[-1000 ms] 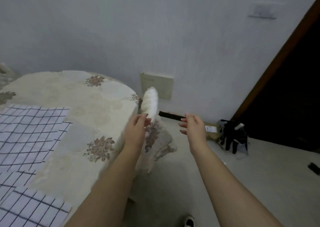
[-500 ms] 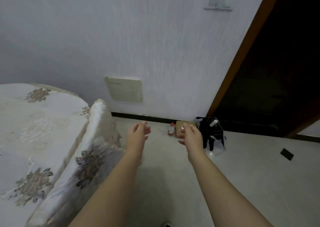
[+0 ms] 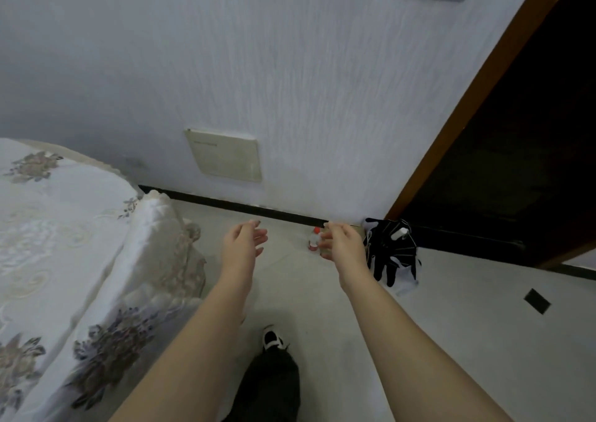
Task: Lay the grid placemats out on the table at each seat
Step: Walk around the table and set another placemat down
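The view has been turned to the right w/in the last second: the grid placemats, which were seen then on the table [image 3: 48,244], are no more in view. Their place cannot be checked now, but it is judged they lie on the tabletop, far left of the left hand [image 3: 243,244]. This hand was touching the top of the covered chair back [image 3: 154,221]; it has been taken off and is held in the air, fingers loosely spread, nothing in it. The right hand [image 3: 343,244] is also relaxed & empty. Probably a walk to another seat, or to more mats, is begun. The table's rounded edge & the chair back are just left of the left hand. Btw. and ahead of both hands bare floor [image 3: 290,292] is open. A small bottle [image 3: 313,239] stands just beyond the right hand's fingers; black gloves [image 3: 392,254] lie at its right, by the door frame [image 3: 474,99].
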Available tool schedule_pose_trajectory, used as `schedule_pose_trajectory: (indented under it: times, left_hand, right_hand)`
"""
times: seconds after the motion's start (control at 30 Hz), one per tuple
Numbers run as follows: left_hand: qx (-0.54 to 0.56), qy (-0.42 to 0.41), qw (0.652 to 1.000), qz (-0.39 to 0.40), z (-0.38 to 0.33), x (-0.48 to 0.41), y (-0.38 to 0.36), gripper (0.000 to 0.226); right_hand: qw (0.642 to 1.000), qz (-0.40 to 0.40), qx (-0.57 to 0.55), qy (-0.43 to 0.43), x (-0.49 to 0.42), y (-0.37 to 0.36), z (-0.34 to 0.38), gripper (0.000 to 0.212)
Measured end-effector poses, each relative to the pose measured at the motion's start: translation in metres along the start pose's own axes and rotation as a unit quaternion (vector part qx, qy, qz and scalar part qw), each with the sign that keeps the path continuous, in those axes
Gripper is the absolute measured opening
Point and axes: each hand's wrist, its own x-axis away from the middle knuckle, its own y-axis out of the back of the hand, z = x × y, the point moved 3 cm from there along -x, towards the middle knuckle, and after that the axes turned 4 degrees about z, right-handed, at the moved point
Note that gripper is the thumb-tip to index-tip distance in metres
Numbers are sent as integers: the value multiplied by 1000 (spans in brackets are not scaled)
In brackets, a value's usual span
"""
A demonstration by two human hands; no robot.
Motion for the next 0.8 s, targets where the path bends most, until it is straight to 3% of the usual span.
schedule_pose_trajectory:
  times: [0.27,0.8]
  left_hand:
    - [40,8,999,-32,-21,-98,-2,14]
    - [105,-28,982,-157,-136,-297,59,20]
  right_hand:
    - [998,45,34,-1,-90,-58,32,15]
    - [976,174,128,18,-263,-267,132,17]
